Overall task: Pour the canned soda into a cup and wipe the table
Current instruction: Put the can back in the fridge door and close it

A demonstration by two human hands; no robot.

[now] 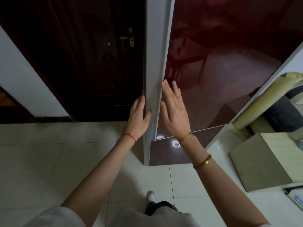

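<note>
While I stand facing the fridge (213, 63), both my hands are up on it; its glossy dark-red upper door (221, 46) fills the frame ahead, with a white side panel (155, 63) forming the edge nearest me; my left hand (137, 119) sits on that white edge, thumb lying across the front face of the panel, the other fingers wrapped round its far side, so it grips the edge; my right hand (175, 112) lies flat against the red door just beside the same edge, fingers straight and slightly spread, holding nothing; red string (130, 136) on my left wrist, thin gold chain (185, 136) on my right wrist, gold bangle (202, 162) further up that forearm; below the upper door a seam, then a lower red door (167, 153) reaching the floor; left of the fridge, a dark wooden door (78, 54) with a brass handle (130, 37); right of the fridge, a pale rolled mat (262, 102) leaning at an angle, and a beige box (262, 161) on the floor beneath it; white tiled floor (49, 161) in front of the fridge, my white shoe (151, 196) on it; soda can, cup and table not in view, so I can't say where they are.
</note>
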